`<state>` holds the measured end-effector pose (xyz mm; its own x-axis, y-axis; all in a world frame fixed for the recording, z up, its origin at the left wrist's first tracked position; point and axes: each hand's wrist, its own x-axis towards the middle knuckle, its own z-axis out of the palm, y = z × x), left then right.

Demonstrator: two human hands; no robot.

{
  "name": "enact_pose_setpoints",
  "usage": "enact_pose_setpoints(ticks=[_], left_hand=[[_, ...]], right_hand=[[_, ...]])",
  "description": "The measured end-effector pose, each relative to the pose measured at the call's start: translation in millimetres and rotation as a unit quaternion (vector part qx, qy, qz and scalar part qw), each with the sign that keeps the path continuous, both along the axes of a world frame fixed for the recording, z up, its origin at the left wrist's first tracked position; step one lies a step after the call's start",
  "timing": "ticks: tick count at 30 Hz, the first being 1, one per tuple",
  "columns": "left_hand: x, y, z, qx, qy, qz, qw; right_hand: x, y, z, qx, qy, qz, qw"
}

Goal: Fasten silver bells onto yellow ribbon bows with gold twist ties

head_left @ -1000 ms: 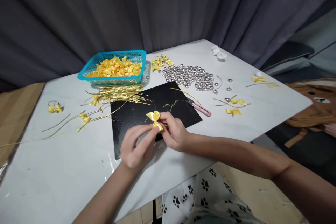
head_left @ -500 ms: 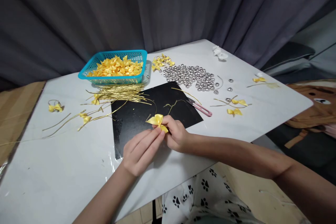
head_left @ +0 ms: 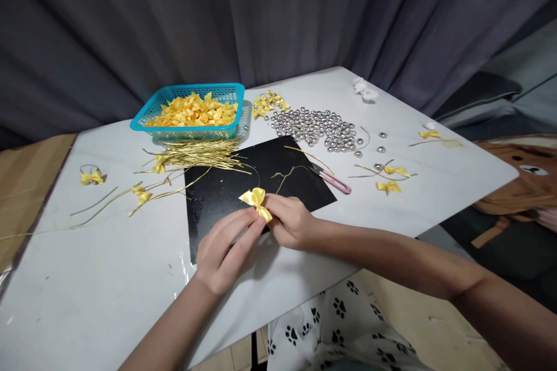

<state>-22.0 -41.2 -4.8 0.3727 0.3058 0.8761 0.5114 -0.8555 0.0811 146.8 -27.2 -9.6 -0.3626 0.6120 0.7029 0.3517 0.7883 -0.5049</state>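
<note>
A yellow satin ribbon bow (head_left: 256,200) is pinched between both hands, just above the front part of a black board (head_left: 217,203). My left hand (head_left: 224,249) is closed, its fingertips on the bow's lower left side near the knot. My right hand (head_left: 291,220) is closed too, thumb and forefinger on the bow's right side. The fingers hide the bow's back, and I cannot make out whether a wire is in them. On the board beyond the hands lies a thin gold strand (head_left: 285,175). Pink-handled snips (head_left: 335,181) rest over the board's right edge.
A blue basket (head_left: 187,133) of yellow bows stands at the back left, with a bundle of gold wire ties (head_left: 200,153) before it. Silver heart-shaped beads (head_left: 313,124) are heaped at the back. Loose bows and ties (head_left: 141,194) lie left; more bows (head_left: 389,185) lie right.
Both hands have shifted slightly left with the bow, which has turned a little so that its loops show more fully. The things on the table have stayed put.
</note>
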Motion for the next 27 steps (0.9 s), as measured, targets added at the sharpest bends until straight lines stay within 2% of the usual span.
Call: enact_pose_setpoints(ticks=[7, 10, 13, 16, 18, 23, 27], left_hand=[[10, 6, -3.3, 0.000, -0.017, 0.008, 1.000], [14, 9, -0.4, 0.011, -0.018, 0.012, 1.000], [16, 13, 3.5, 0.021, -0.016, 0.023, 0.999], [17, 16, 4.7, 0.017, -0.021, 0.045, 0.999], [16, 18, 3.1, 0.004, -0.018, 0.047, 0.999], [12, 18, -3.0, -0.020, 0.026, -0.003, 0.999], [10, 17, -3.9, -0.033, 0.041, -0.006, 0.999]], right_hand=[[-2, -2, 5.9, 0.009, 0.028, -0.032, 0.999], [-1, 0, 7.3, 0.006, 0.032, -0.018, 0.999], [2, 2, 8.9, -0.052, 0.023, -0.012, 0.998], [6, 2, 13.4, -0.113, 0.060, -0.071, 0.989], [9, 2, 17.5, -0.113, 0.091, -0.086, 0.986], [9, 7, 23.7, -0.121, 0.112, -0.030, 0.986], [9, 11, 22.0, -0.113, 0.104, -0.023, 0.988]])
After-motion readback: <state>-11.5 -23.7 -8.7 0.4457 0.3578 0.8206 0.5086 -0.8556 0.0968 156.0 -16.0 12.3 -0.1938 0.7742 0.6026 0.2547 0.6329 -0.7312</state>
